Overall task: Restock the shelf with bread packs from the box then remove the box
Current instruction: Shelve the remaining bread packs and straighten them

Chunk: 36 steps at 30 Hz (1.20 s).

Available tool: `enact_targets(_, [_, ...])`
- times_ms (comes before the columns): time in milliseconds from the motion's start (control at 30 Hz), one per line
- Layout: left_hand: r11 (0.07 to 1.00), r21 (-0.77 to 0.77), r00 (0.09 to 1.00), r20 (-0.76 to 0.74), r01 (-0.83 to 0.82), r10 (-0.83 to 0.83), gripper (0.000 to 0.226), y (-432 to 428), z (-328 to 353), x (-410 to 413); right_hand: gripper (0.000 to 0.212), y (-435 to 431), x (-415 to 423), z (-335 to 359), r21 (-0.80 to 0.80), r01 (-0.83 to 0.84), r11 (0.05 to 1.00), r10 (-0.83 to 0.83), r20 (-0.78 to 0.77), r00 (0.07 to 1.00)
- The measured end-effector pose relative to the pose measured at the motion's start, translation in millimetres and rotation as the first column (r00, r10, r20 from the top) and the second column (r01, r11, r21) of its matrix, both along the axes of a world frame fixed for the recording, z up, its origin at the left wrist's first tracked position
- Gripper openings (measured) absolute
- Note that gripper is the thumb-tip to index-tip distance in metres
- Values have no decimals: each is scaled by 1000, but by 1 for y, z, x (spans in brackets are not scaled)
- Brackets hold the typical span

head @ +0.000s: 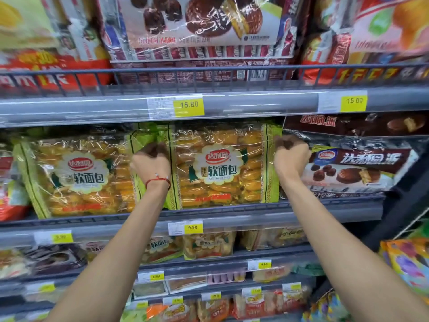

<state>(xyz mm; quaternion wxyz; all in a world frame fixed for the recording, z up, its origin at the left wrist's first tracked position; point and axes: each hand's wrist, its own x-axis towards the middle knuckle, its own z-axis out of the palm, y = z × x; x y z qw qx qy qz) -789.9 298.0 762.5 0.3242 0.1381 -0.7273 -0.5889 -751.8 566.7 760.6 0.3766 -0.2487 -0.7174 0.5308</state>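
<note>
1. A bread pack (76,175) stands at the left of the middle shelf (232,211), leaning slightly.
2. The left hand (149,162), with a red cord at the wrist, has its fingers clamped on the left edge of a second bread pack (220,166).
3. That pack stands upright on the shelf.
4. The right hand (290,156) has its fingers clamped on the pack's right edge, beside a chocolate pie bag (355,168).

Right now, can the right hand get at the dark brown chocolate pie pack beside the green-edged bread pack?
Probably yes. The right hand grips the right edge of the green-edged bread pack, and the dark brown chocolate pie pack lies directly beside it, with nothing between. It would have to let go first.
</note>
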Motion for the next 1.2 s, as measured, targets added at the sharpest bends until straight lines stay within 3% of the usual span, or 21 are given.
enact_targets(267, [980, -171, 994, -70, -97, 86, 22, 2, 11, 33, 25, -15, 23, -18, 232, 21, 973, -12, -42, 999])
enact_targets(400, [913, -408, 990, 119, -21, 76, 22, -2, 25, 32, 37, -8, 18, -7, 416, -23, 909, 1, 52, 999])
enact_targets(567, [867, -493, 977, 209, 72, 37, 14, -13, 28, 25, 28, 12, 15, 12, 507, -94, 857, 20, 149, 989])
enact_targets(800, [850, -524, 991, 133, 49, 25, 22, -16, 32, 26, 17, 17, 19, 20, 506, -70, 860, 7, 125, 992])
enact_targets(967, [813, -581, 982, 172, 37, 79, 5, -14, 34, 24, 26, 18, 21, 27, 539, -93, 837, -30, 214, 976])
enact_targets(1100, [770, -638, 984, 150, 18, 101, 19, -19, 21, 19, 21, 12, 28, 26, 676, 0, 736, -135, 148, 980])
enact_targets(1200, [746, -664, 998, -18, -52, 54, 18, -17, 15, 21, 20, 12, 23, 27, 743, 11, 669, -131, 102, 986])
